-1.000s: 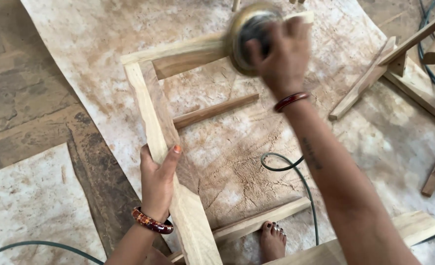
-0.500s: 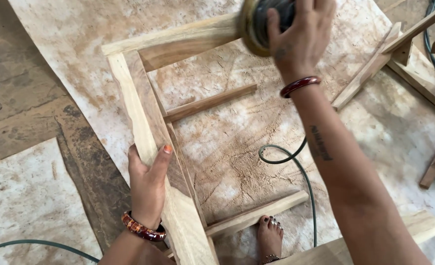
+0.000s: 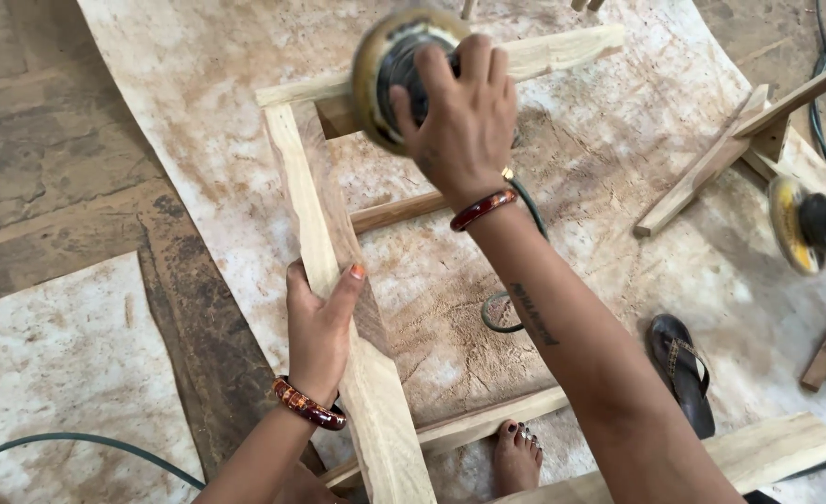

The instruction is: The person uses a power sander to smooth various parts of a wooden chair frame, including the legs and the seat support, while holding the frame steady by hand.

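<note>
The right hand point(image 3: 464, 112) was wrapped around the sander point(image 3: 399, 75), whose disc met the far rail point(image 3: 562, 51) of the frame point(image 3: 315, 224). The left hand point(image 3: 319, 327) was curled around the left rail point(image 3: 291, 177), thumb over its top face. The frame stood on a dusty sheet point(image 3: 618, 187) on the floor.

Risks, as judged:
- The cord point(image 3: 501, 313) looped inside the frame; it could snag on a crossbar point(image 3: 399, 210) and jerk the disc.
- One hand alone steadied the frame; a kick could shift it.
- A bare foot point(image 3: 517, 457) lay under the near crossbar.
- A second sander point(image 3: 800, 224) worked at the right edge.
</note>
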